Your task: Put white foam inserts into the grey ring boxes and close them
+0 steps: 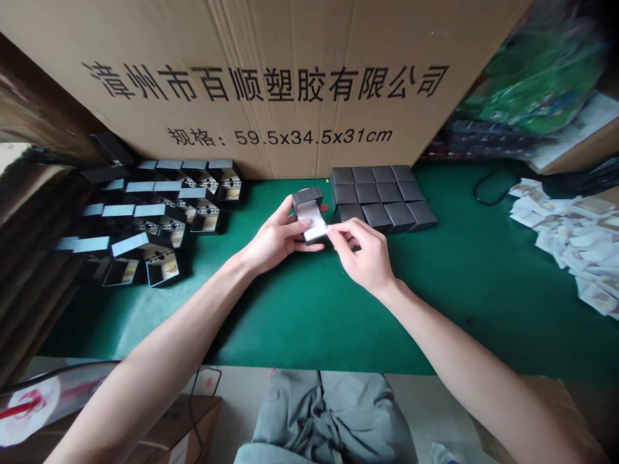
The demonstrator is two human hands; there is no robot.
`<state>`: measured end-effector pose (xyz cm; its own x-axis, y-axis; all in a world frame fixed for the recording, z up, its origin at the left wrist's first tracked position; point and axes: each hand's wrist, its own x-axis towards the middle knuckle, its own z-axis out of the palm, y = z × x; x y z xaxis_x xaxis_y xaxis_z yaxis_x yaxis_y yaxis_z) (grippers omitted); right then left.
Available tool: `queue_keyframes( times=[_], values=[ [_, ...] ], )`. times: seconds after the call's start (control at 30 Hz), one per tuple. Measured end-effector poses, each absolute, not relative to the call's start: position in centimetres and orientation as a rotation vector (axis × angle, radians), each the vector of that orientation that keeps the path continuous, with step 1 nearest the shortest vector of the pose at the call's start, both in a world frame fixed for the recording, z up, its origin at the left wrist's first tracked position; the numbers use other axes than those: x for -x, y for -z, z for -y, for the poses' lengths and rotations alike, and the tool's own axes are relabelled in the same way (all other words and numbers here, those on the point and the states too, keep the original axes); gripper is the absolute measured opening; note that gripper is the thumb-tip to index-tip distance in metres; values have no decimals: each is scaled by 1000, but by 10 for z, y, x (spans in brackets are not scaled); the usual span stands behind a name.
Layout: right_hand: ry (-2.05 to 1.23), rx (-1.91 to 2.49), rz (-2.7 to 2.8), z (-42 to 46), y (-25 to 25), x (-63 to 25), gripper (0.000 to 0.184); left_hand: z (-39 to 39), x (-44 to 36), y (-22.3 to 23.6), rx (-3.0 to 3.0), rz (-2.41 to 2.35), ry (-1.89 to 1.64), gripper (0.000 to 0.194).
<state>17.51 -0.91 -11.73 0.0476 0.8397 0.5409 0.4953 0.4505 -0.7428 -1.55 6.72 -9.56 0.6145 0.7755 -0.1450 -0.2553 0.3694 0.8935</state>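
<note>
My left hand [278, 235] is wrapped round a small black jewellery-type box [309, 195], whose lid stands raised. A white insert [316, 230] shows inside it, with my left thumb resting on the white lining. At the box's right side, my right hand [362, 251] pinches the edge of the white insert between thumb and forefinger. Just behind my right hand sit closed black boxes [382, 193] in tidy rows. Over on the left, several open black boxes [164, 265] stand in rows with their lids up.
A large printed cardboard carton [271, 38] walls off the back of the green table [309, 322]. White inserts [565, 238] lie heaped at the right. Flattened cardboard [33, 258] is stacked along the left edge. Green plastic bags [541, 77] fill the back right corner.
</note>
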Motion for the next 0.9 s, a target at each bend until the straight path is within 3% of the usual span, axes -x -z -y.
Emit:
queue_keyframes(
  times=[0.47,0.9],
  values=[
    [-439,1203,1566,9,118,-173,18,-68,15,100,-1037,-663,-733,58],
    [-1153,1315,1224,11,111,-168,53,-61,18,98,-1132,-566,-609,58]
  ],
)
